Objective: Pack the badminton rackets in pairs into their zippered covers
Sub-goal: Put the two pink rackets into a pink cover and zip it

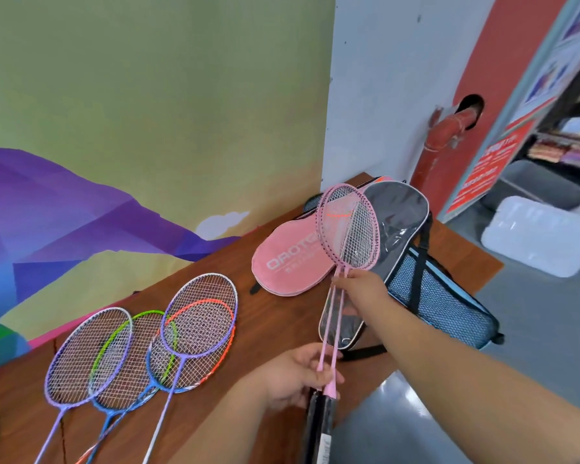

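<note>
rackets [141,343] left of covers [290,262] on table [248,316]

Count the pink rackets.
2 pink rackets, both held together, heads overlapping: right hand pinches the shafts high, left hand low. Others may hide in the pink covers.

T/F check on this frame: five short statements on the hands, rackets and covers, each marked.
1. The left hand and right hand both hold the two pink rackets. True.
2. The pink rackets are zipped inside the pink cover. False: they are held in the air, outside it.
3. Several other rackets lie loose on the table. True.
4. The pink cover hangs on the wall. False: it lies flat on the table.
5. The right hand grips nearer the racket heads than the left hand does. True.
</note>
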Motion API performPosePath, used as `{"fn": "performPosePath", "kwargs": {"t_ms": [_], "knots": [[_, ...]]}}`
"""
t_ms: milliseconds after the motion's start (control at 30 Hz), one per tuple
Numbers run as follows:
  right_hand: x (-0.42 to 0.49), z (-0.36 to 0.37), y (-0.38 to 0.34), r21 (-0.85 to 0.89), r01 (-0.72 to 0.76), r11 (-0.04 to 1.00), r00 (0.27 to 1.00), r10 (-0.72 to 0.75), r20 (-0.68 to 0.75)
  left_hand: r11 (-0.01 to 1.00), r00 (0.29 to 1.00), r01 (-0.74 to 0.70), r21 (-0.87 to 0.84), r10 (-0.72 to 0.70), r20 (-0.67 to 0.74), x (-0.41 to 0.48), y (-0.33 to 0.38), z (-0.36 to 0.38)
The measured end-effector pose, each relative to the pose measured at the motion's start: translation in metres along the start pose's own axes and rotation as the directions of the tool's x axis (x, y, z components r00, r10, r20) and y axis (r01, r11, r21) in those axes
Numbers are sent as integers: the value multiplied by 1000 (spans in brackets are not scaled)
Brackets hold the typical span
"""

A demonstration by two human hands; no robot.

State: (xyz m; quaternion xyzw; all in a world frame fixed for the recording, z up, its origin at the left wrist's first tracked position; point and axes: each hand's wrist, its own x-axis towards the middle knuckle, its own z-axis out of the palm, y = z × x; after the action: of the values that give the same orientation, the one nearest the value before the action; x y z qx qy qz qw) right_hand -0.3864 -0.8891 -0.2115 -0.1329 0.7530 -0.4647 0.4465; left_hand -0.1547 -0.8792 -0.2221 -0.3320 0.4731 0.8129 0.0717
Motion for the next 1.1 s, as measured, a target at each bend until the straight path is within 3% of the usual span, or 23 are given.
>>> {"fn": "performPosePath", "kwargs": {"t_ms": [167, 300, 467, 733, 933, 1100], "knots": [[0, -23, -6, -5, -2, 1000, 990, 1, -138, 1000, 990, 14, -5, -14, 141, 13, 16, 4], [-5, -43, -5, 183, -29, 983, 987, 57, -150, 1000, 980, 9, 29, -14, 200, 22, 27, 16], [-3, -82, 2, 264, -49, 963, 978, 100, -184, 995, 965, 16, 100, -41, 257, 46, 35, 36], [27, -147, 3, 271, -51, 961, 971, 111, -210, 963, 967, 58, 263, -120, 226, 113, 52, 72], [72, -203, 2, 275, -89, 957, 970, 146, -195, 956, 972, 177, 234, -208, 112, 184, 85, 98], [112, -247, 6, 186, -125, 975, 971, 158, -177, 902, 951, 168, 397, -43, -306, 260, 120, 103]]}}
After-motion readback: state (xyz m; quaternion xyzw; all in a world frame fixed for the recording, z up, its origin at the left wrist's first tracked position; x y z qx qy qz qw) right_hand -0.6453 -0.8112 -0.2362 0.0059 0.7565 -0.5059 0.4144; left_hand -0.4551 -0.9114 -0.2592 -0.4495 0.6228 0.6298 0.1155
